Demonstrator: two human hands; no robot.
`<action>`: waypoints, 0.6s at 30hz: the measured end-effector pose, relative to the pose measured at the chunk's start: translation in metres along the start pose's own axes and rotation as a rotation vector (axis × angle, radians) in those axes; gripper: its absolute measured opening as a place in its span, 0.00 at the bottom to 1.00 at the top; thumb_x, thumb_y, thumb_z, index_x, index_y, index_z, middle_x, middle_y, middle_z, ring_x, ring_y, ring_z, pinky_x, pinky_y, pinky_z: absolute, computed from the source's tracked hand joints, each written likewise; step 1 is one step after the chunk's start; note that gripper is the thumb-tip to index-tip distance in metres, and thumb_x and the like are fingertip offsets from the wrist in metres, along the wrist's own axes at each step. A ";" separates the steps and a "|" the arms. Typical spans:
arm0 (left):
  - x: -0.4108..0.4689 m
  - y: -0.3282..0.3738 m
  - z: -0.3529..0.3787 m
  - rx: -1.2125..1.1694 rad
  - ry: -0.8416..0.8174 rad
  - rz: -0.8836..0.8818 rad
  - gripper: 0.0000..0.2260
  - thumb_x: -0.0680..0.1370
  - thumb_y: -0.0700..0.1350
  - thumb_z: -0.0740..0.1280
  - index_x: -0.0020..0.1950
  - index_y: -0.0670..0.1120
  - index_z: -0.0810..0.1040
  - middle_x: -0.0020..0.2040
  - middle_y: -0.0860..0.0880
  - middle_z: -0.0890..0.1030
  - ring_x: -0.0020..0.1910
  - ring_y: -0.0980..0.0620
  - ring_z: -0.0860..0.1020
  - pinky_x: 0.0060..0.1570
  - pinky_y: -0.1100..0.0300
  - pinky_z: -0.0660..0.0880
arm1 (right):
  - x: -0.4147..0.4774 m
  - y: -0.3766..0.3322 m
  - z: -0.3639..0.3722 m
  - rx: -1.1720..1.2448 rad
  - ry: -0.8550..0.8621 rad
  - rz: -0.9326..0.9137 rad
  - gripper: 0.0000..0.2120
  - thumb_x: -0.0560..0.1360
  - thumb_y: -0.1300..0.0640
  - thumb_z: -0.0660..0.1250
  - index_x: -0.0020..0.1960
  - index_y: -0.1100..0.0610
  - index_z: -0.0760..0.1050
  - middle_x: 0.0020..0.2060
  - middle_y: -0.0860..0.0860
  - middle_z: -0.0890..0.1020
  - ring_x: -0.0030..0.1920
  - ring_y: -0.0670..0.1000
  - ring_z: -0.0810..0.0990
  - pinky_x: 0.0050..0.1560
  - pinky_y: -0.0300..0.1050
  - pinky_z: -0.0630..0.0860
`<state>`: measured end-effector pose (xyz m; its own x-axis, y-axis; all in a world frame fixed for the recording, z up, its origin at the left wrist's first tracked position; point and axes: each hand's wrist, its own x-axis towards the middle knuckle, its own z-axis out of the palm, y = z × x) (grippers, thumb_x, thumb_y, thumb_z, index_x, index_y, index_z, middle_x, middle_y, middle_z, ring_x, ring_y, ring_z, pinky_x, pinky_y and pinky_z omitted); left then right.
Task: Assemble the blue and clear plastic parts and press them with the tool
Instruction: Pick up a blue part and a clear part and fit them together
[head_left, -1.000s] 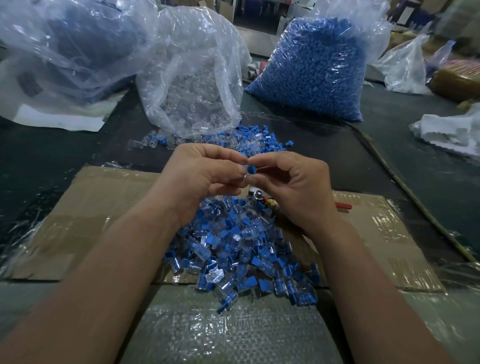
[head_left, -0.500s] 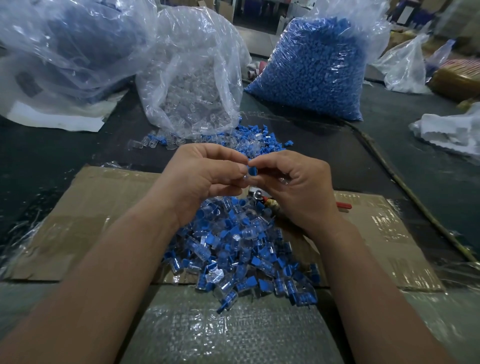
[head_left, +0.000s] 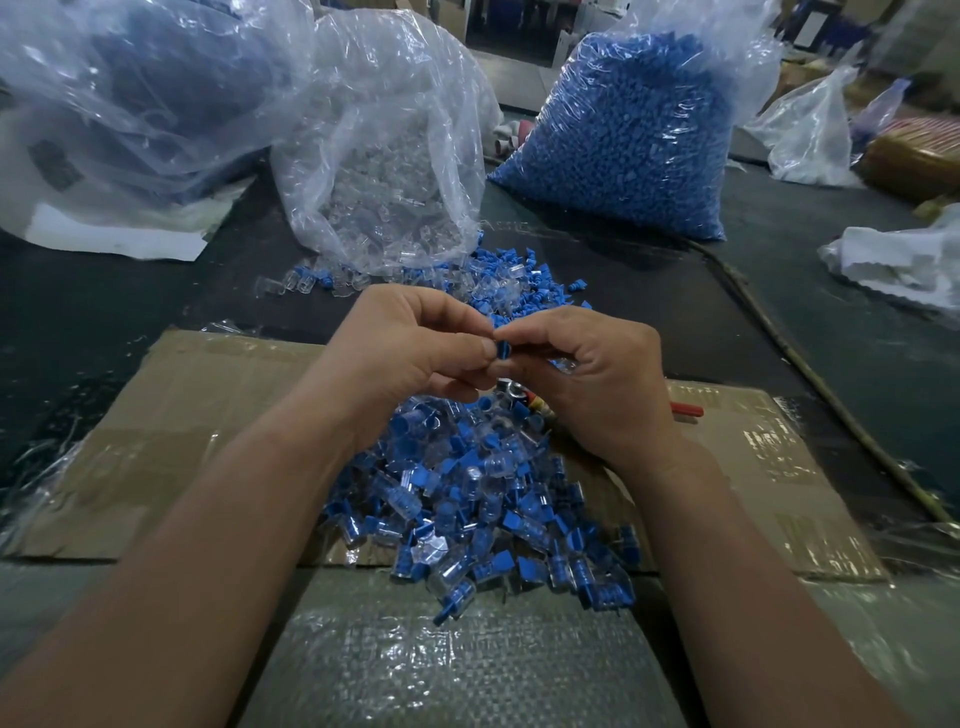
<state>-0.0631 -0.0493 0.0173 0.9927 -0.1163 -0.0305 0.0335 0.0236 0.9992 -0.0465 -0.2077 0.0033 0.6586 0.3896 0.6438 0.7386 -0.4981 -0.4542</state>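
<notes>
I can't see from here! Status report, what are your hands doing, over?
Left hand and right hand both pinching one blue part. Assembled pile beneath. Tool half hidden under right hand.

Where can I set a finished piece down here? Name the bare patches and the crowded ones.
Bare: the cardboard left of the left hand; its right end past the red tool handle; the woven sheet before the pile. Crowded: the pile itself, and the loose parts beyond the right hand.
</notes>
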 end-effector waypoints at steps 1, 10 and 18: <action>0.000 0.000 0.000 0.011 -0.002 0.007 0.06 0.70 0.30 0.68 0.38 0.40 0.78 0.29 0.46 0.81 0.29 0.52 0.81 0.32 0.62 0.79 | 0.000 0.000 0.000 0.005 0.007 -0.001 0.10 0.66 0.63 0.73 0.47 0.64 0.81 0.39 0.56 0.84 0.39 0.47 0.80 0.44 0.35 0.77; 0.003 -0.004 0.004 0.090 0.010 0.074 0.08 0.74 0.30 0.64 0.38 0.41 0.74 0.33 0.45 0.78 0.30 0.56 0.78 0.35 0.64 0.78 | 0.002 -0.001 -0.008 0.009 -0.058 0.147 0.13 0.67 0.56 0.74 0.50 0.59 0.81 0.39 0.43 0.80 0.43 0.43 0.79 0.46 0.32 0.76; 0.008 -0.007 0.000 0.074 0.134 0.106 0.09 0.76 0.31 0.62 0.39 0.43 0.73 0.32 0.48 0.76 0.29 0.59 0.77 0.34 0.67 0.77 | 0.001 0.030 -0.049 -0.151 -0.464 0.688 0.14 0.65 0.51 0.75 0.49 0.45 0.76 0.40 0.36 0.76 0.43 0.36 0.74 0.38 0.30 0.67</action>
<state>-0.0554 -0.0507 0.0096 0.9969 0.0169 0.0766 -0.0758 -0.0451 0.9961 -0.0306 -0.2604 0.0206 0.9713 0.2240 -0.0800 0.1457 -0.8261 -0.5443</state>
